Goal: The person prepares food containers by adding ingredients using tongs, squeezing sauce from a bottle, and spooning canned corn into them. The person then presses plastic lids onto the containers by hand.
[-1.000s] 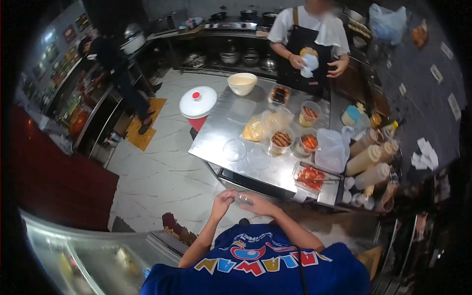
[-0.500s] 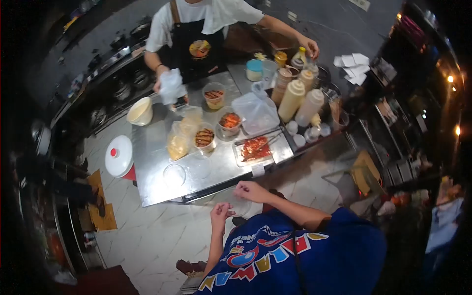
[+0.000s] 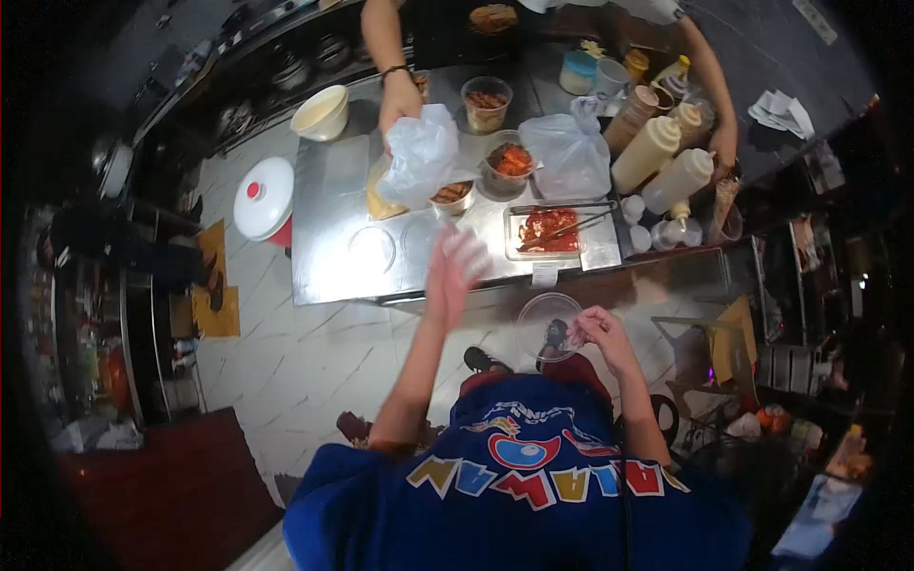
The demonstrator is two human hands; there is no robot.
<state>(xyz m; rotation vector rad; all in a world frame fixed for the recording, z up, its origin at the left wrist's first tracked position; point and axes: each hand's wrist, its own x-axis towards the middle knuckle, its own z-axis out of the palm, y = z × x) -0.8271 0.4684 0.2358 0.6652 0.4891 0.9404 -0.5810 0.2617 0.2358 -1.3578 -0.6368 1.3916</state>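
Note:
My right hand (image 3: 598, 329) pinches the rim of a clear round lid (image 3: 546, 326) in front of the steel table (image 3: 328, 257). Raised at the table's front edge, my left hand (image 3: 455, 276) is empty, its fingers spread and slightly blurred. Just beyond it, a co-worker's hand (image 3: 398, 103) holds a crumpled plastic bag (image 3: 421, 157) over the table. The bag partly hides a tub of sliced topping (image 3: 451, 195) and a yellowish bag (image 3: 383, 202). Tongs lie across a tray of red food (image 3: 549, 233). Another clear lid (image 3: 371, 249) lies flat on the table.
Behind are a cream bowl (image 3: 321, 114), a tub with orange topping (image 3: 509, 162) and a tied plastic bag (image 3: 568, 157). Squeeze bottles (image 3: 647, 152) crowd the right. A white-lidded red container (image 3: 265, 200) stands left. Another person (image 3: 124, 247) is at far left.
My left hand has let go of the lid, opened and risen toward the table. My right hand has moved right with the lid. The co-worker's bag has come nearer, over the tubs.

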